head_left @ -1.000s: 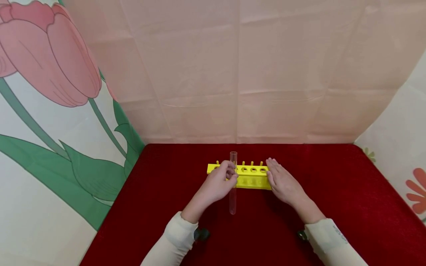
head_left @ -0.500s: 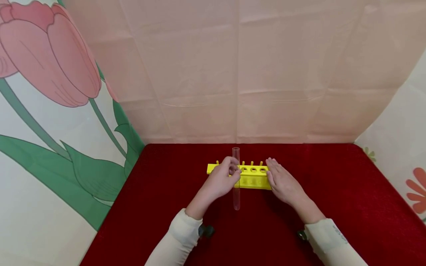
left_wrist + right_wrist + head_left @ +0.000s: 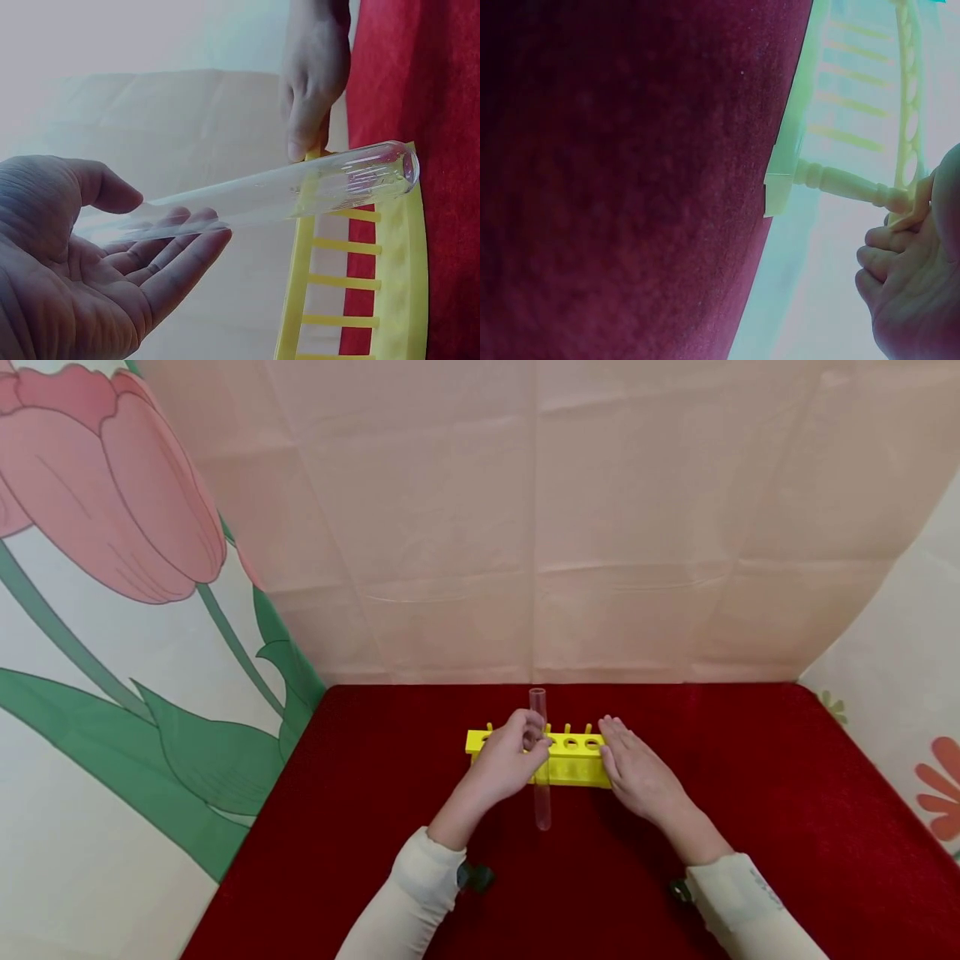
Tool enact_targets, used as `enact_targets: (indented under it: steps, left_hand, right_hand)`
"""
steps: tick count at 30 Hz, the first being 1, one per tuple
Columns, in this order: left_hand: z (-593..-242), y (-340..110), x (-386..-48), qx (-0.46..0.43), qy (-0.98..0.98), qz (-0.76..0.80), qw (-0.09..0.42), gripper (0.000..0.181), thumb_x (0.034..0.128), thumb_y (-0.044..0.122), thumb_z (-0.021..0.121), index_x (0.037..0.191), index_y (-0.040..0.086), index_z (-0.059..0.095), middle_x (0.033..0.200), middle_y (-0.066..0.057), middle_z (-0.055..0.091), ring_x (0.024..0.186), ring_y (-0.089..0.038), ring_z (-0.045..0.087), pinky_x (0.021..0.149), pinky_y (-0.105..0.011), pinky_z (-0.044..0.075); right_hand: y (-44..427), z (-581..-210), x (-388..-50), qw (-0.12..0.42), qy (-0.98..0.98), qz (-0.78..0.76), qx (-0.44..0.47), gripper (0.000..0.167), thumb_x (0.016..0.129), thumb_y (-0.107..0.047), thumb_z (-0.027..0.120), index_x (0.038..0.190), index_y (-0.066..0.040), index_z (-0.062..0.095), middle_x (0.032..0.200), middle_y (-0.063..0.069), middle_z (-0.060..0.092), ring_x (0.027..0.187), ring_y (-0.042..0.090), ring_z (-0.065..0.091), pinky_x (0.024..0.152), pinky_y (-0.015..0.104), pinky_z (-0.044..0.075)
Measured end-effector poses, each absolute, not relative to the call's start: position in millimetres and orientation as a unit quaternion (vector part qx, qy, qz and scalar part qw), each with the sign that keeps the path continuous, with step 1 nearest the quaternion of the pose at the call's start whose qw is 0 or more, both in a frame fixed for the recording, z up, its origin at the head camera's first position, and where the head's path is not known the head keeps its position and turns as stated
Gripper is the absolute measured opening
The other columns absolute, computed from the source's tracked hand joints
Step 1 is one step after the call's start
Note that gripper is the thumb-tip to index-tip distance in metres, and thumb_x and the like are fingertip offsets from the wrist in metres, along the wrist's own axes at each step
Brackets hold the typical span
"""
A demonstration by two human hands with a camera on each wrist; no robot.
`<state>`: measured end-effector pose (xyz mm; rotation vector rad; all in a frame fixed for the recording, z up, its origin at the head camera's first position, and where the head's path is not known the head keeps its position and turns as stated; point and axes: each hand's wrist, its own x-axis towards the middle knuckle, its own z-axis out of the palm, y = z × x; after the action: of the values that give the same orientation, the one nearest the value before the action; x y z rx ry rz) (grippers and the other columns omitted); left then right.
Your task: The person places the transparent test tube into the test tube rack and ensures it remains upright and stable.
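Observation:
A clear test tube [image 3: 542, 806] stands nearly upright in front of the yellow rack [image 3: 576, 770], pinched by the left hand [image 3: 510, 760] between thumb and fingers. The left wrist view shows the tube [image 3: 300, 191] running from the left hand [image 3: 97, 262] across the rack [image 3: 412, 262], its rounded end outside the holes. At the rack's right end rests the right hand [image 3: 641, 772], fingers extended. Seen in the right wrist view, that hand [image 3: 915, 285] touches the rack's top plate beside an end post [image 3: 847, 184].
A red cloth [image 3: 300, 860] covers the table around the rack. Behind it hangs a pinkish curtain [image 3: 637, 527], with a tulip-printed sheet [image 3: 187, 693] on the left and a floral sheet [image 3: 900, 660] on the right.
The left hand has moved right along the rack, carrying the tube with it and slightly up. The right hand has stayed at the rack's end.

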<state>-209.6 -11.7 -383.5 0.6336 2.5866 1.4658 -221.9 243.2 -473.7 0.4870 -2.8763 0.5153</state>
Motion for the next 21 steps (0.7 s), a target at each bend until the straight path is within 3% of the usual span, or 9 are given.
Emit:
enact_targets:
  steps: [9, 21]
  left_hand:
    - [-380, -16, -202, 0.207, 0.848, 0.483, 0.064, 0.031, 0.0994, 0.026, 0.061, 0.127, 0.013, 0.054, 0.111, 0.001, 0.064, 0.099, -0.014, 0.061, 0.081, -0.027, 0.054]
    - [-375, -10, -207, 0.215, 0.840, 0.495, 0.058, 0.028, 0.0997, 0.021, 0.059, 0.125, 0.012, 0.054, 0.108, 0.001, 0.064, 0.095, -0.012, 0.060, 0.079, -0.025, 0.053]
  right_hand:
    - [233, -470, -202, 0.086, -0.971, 0.172, 0.144, 0.054, 0.110, -0.024, 0.037, 0.153, 0.008, 0.031, 0.159, 0.028, 0.031, 0.149, 0.042, 0.027, 0.118, 0.058, 0.026]
    - [233, -470, -202, 0.084, -0.971, 0.172, 0.142, 0.055, 0.110, -0.024, 0.039, 0.153, 0.008, 0.032, 0.159, 0.028, 0.032, 0.148, 0.043, 0.028, 0.118, 0.059, 0.027]
